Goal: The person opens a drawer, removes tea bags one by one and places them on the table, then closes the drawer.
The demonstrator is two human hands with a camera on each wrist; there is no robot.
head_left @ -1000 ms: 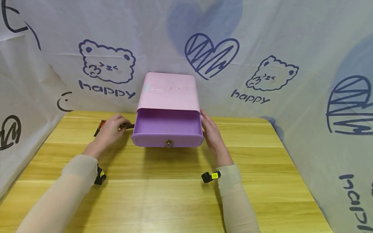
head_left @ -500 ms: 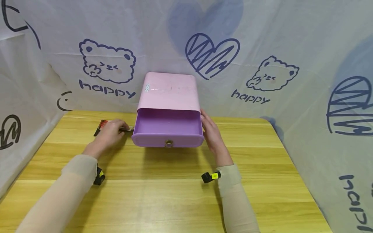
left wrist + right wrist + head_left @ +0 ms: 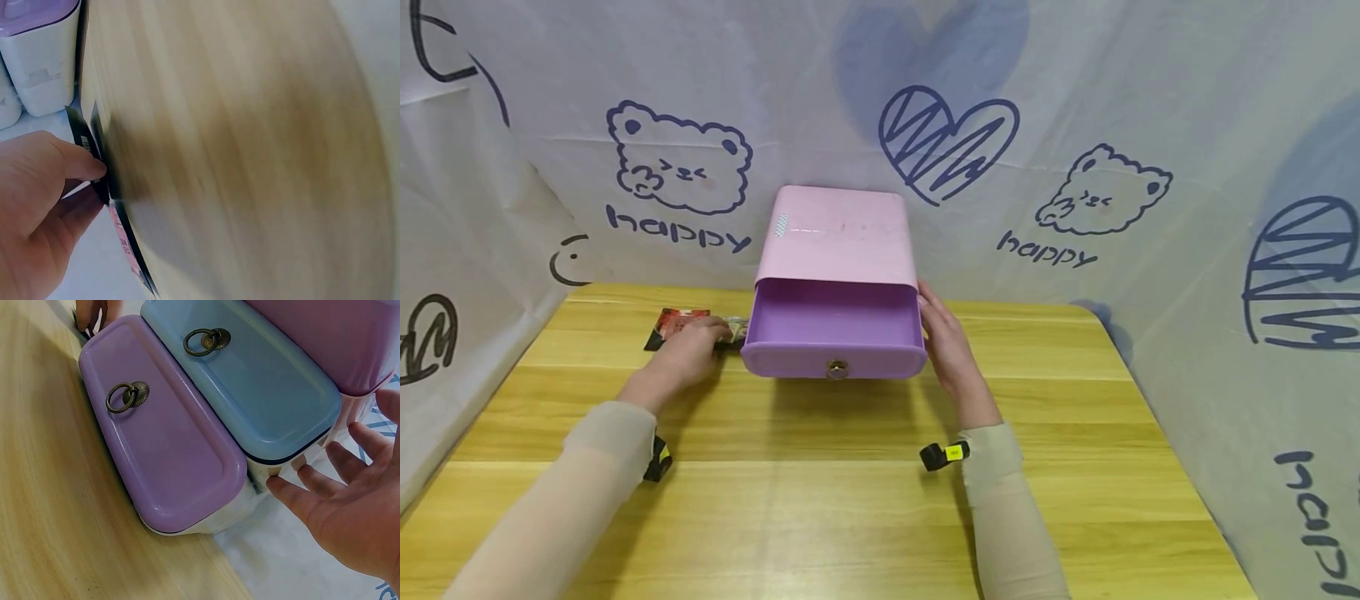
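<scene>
Protruding from the left grip (image 3: 687,353), a thin packet (image 3: 79,130) is pinched; right grip (image 3: 950,350) relaxed.

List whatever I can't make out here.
Head view: the blue drawer, hidden by the open drawer.
Head view: part of the red packet, behind the left hand.
Left wrist view: print on the held item, too small.
Right wrist view: much of the open drawer, cut off by the edges.

Glossy plastic drawers (image 3: 167,440), smooth wood-grained table (image 3: 835,508)
</scene>
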